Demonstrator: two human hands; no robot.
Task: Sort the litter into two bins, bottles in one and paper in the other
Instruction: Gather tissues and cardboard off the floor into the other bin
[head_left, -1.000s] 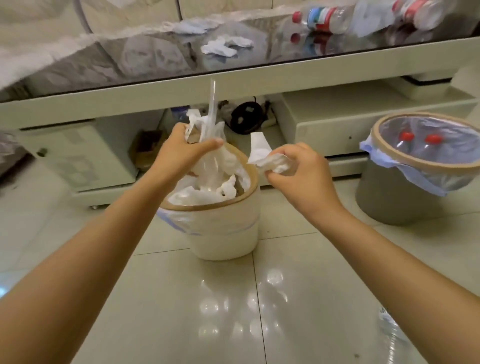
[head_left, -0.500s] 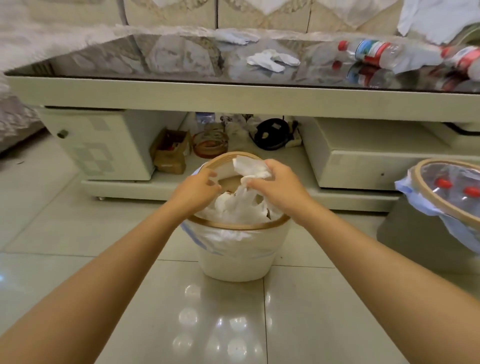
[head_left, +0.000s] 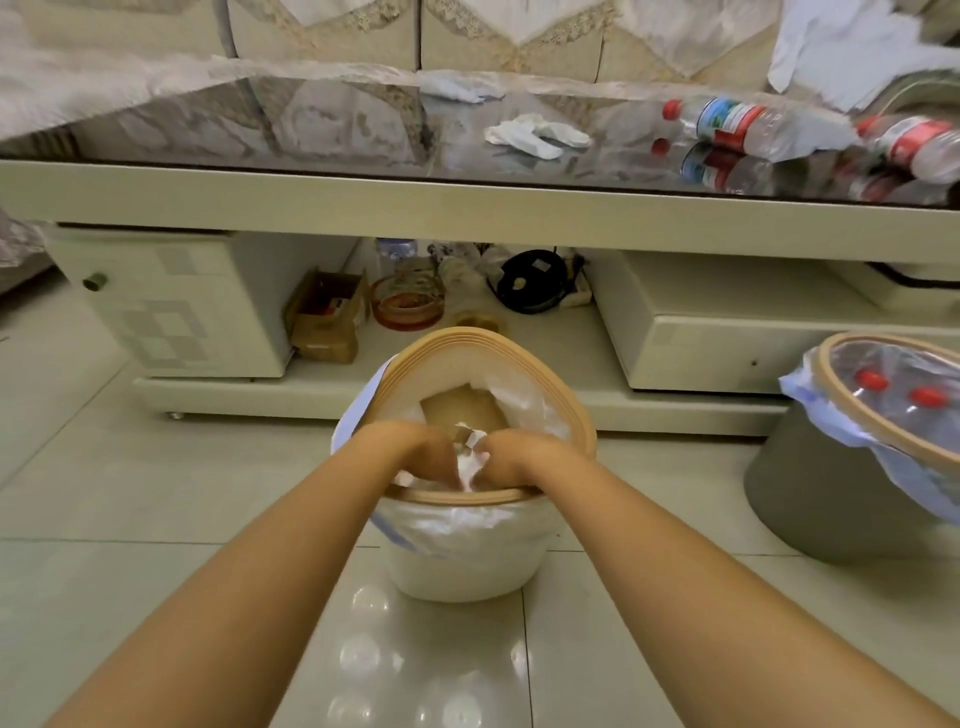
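Your two bare forearms rise from the lower corners of the frame and converge at its centre. Your left hand sits just left of centre, back of the hand up, fingers bent downward and out of sight. Your right hand sits just right of centre, posed the same way, knuckles up, fingers curled down. The hands are nearly touching, wrists angled inward.

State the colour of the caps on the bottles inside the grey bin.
Red caps, seen in the head view through the grey bin's clear liner.
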